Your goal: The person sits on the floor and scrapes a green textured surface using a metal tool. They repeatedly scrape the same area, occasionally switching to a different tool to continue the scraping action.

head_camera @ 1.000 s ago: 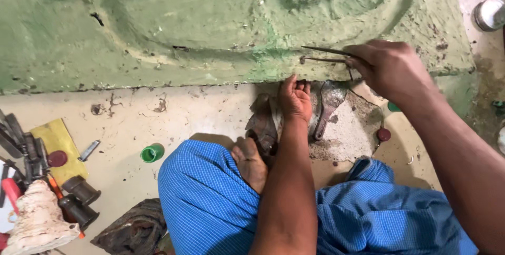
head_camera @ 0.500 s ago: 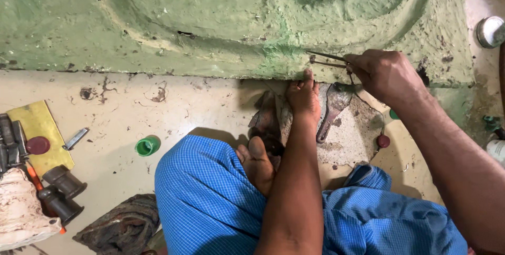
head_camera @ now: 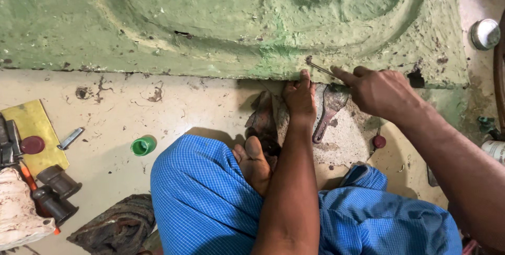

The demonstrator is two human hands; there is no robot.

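A large green moulded slab [head_camera: 221,18] with relief curves lies across the top of the view. My right hand [head_camera: 381,92] pinches a thin metal tool [head_camera: 317,67] whose tip touches the slab's lower edge. My left hand [head_camera: 300,97] rests beside it, fingertips pressed against that same edge. A dirty scraper [head_camera: 327,110] lies on the floor between my hands, and a second trowel-like tool [head_camera: 261,115] lies to the left of my left wrist.
My legs in blue checked cloth [head_camera: 210,197] fill the bottom, a bare foot [head_camera: 252,163] showing. A green cap [head_camera: 142,145], yellow sheet [head_camera: 34,129], dark tools [head_camera: 55,192] and a rag [head_camera: 115,226] lie left. A tin [head_camera: 484,33] stands top right.
The view has shifted slightly left and down. Both hands stay at the slab's lower edge, the right hand still working the thin tool there.
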